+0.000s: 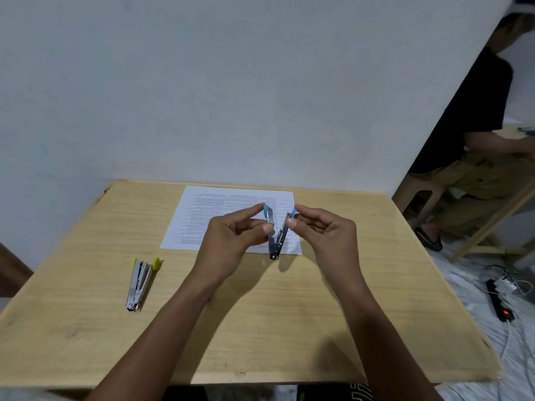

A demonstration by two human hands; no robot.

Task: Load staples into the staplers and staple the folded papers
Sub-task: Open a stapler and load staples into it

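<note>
While the left hand (pixel 231 233) pinches one arm of the blue stapler (pixel 276 233) and the right hand (pixel 324 230) the other, it stands in a V between them — hinge nearest the person, tips over the paper (pixel 220 209) — with the yellow stapler (pixel 140 282) lying well left.

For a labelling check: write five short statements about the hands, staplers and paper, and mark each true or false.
1. The left hand and right hand each pinch one arm of the blue stapler. True.
2. The blue stapler is closed. False: it is spread open in a V.
3. The yellow stapler lies on the table, untouched. True.
4. The paper is blank. False: it bears printed lines.
5. The yellow stapler sits on the paper. False: it lies on bare wood, left of it.
</note>
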